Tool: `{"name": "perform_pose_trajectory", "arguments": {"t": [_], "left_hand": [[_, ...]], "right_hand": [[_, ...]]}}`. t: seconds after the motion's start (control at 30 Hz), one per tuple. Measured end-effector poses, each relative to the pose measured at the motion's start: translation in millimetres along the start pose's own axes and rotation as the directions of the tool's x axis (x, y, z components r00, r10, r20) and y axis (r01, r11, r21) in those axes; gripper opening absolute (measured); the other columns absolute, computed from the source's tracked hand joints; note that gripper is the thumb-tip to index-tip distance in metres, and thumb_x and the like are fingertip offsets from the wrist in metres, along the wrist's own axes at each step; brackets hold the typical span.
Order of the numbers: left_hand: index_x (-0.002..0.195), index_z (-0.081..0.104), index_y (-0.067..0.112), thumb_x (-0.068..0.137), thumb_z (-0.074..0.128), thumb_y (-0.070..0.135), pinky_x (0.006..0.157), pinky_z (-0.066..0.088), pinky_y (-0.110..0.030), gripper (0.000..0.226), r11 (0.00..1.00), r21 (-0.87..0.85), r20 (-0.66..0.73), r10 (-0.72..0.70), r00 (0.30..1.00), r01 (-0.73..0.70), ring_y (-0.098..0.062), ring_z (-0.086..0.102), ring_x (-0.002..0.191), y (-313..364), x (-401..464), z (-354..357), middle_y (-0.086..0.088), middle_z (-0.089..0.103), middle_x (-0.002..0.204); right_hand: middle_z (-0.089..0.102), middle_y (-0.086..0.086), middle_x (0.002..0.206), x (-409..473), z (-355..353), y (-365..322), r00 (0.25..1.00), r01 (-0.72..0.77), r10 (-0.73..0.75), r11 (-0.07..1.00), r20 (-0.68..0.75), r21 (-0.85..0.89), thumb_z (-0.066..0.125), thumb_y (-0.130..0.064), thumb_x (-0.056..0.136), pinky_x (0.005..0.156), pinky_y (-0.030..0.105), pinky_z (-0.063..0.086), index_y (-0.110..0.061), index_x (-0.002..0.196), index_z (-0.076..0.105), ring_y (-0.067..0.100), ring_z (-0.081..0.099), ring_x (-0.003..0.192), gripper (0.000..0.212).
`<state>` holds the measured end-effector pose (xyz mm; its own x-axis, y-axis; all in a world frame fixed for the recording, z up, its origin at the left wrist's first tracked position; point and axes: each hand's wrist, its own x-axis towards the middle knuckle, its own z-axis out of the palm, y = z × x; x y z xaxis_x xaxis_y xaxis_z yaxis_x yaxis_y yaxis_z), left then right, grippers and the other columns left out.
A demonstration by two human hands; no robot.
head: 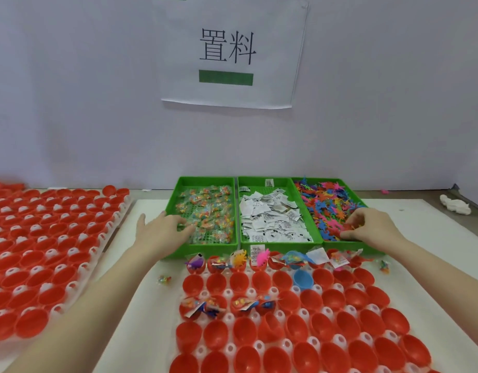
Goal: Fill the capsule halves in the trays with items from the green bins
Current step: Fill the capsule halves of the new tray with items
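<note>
Three green bins stand side by side at the back. The left bin (205, 181) holds clear packets of small coloured pieces, the middle bin (270, 181) white paper slips, the right bin (340, 184) coloured rubbery toy figures. My left hand (162, 230) reaches into the left bin with fingers spread on the packets. My right hand (367, 227) is in the right bin, fingertips pinching a toy figure. In front lies a white tray (251, 292) of red capsule halves; its back row and part of the third row hold items. One blue capsule half (302, 278) sits among them.
A second tray (108, 230) of empty red capsule halves lies to the left. A loose packet (163, 279) lies on the white mat beside the front tray, another loose toy (384, 266) at its right. A crumpled white cloth (267, 207) lies at the far right. A paper sign hangs on the wall.
</note>
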<state>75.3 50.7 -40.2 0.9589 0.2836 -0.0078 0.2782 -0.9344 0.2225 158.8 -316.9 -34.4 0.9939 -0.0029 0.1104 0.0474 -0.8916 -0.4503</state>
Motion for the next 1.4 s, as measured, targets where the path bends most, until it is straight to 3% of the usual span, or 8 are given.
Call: {"name": "perform_pose_trajectory", "arguments": {"t": [0.17,0.37,0.5,0.6,0.7,0.97,1.13,1.4], "left_hand": [[0.084,0.065,0.029,0.081,0.059,0.055,0.108,0.011,-0.051,0.027,0.999,-0.01,-0.125,-0.04,0.991,0.039,-0.017,0.046,0.119,9.3,7.0,5.6,0.008,0.067,0.092],[0.104,0.064,0.027,0.089,0.057,0.039,0.089,0.023,-0.038,0.021,0.997,-0.003,-0.189,-0.079,0.979,0.08,-0.024,0.042,0.114,21.7,7.2,12.2,0.002,0.065,0.105],[0.083,0.072,0.024,0.092,0.055,0.021,0.075,0.021,-0.033,0.019,0.987,-0.159,-0.347,-0.076,0.935,0.021,-0.027,0.05,0.103,26.0,2.1,14.7,-0.002,0.068,0.1],[0.09,0.074,0.016,0.093,0.054,0.022,0.077,0.034,-0.036,0.021,0.939,-0.336,-0.481,-0.107,0.87,-0.071,-0.029,0.056,0.087,29.8,-4.2,9.8,-0.004,0.068,0.089],[0.102,0.072,0.011,0.093,0.055,0.025,0.068,0.037,-0.029,0.024,0.85,-0.511,-0.5,-0.172,0.849,-0.129,-0.022,0.055,0.074,34.8,-12.6,0.8,-0.004,0.067,0.078],[0.092,0.068,0.019,0.087,0.061,0.02,0.056,0.045,-0.023,0.008,0.554,-0.78,-0.464,-0.202,0.862,-0.29,-0.01,0.054,0.058,44.0,-59.0,-25.4,0.004,0.065,0.07],[0.079,0.07,0.02,0.076,0.07,0.02,0.047,0.04,-0.007,0.003,0.235,-0.931,-0.329,-0.205,0.922,-0.28,0.003,0.045,0.041,55.0,-98.1,-29.7,0.011,0.06,0.049],[0.044,0.061,0.024,0.058,0.066,0.05,0.068,0.041,-0.026,0.03,0.176,-0.964,-0.226,-0.158,0.961,-0.198,-0.012,0.037,0.057,62.9,-119.2,-34.8,0.012,0.033,0.043]], "right_hand": [[0.061,0.002,0.076,-4.4,-1.1,-2.1,0.989,0.034,-0.002,0.976,-0.148,0.215,0.078,-0.02,0.073,0.064,0.029,0.039,-0.008,0.074,0.062,0.015,0.053,0.072,0.02],[0.059,0.005,0.077,-10.5,-3.4,-28.4,0.986,0.125,-0.057,0.877,-0.158,0.463,0.051,-0.001,0.091,0.06,0.024,0.042,-0.015,0.079,0.048,0.015,0.054,0.067,0.018],[0.048,0.002,0.067,-6.8,5.7,-52.4,0.969,0.185,-0.207,0.97,0.135,0.154,0.033,-0.008,0.097,0.044,0.023,0.03,-0.014,0.11,0.046,0.012,0.039,0.05,0.019],[0.058,-0.001,0.086,-5.4,9.6,-67.7,0.924,0.259,-0.202,0.956,0.326,-0.14,0.047,-0.035,0.094,0.06,0.024,0.044,-0.011,0.129,0.045,0.01,0.054,0.071,0.043],[0.067,0.003,0.102,-0.9,16.1,-74.2,0.936,0.243,-0.134,0.915,0.325,-0.323,0.063,-0.043,0.08,0.062,0.026,0.047,-0.01,0.111,0.061,0.014,0.059,0.08,0.045],[0.073,0.005,0.092,-3.2,19.5,-73.7,0.947,0.235,-0.141,0.918,0.289,-0.321,0.066,-0.043,0.079,0.048,0.021,0.034,-0.009,0.083,0.074,0.01,0.045,0.052,0.035],[0.072,-0.006,0.096,-5.3,19.9,-80.3,0.958,0.204,-0.11,0.912,0.266,-0.357,0.072,-0.04,0.076,0.075,0.03,0.051,-0.018,0.09,0.075,0.014,0.064,0.09,0.026],[0.06,-0.011,0.064,-7.8,20.6,-76.7,0.962,0.17,-0.119,0.965,0.246,-0.199,0.071,-0.021,0.077,0.062,0.028,0.05,-0.019,0.068,0.065,0.008,0.056,0.064,0.011]]}}
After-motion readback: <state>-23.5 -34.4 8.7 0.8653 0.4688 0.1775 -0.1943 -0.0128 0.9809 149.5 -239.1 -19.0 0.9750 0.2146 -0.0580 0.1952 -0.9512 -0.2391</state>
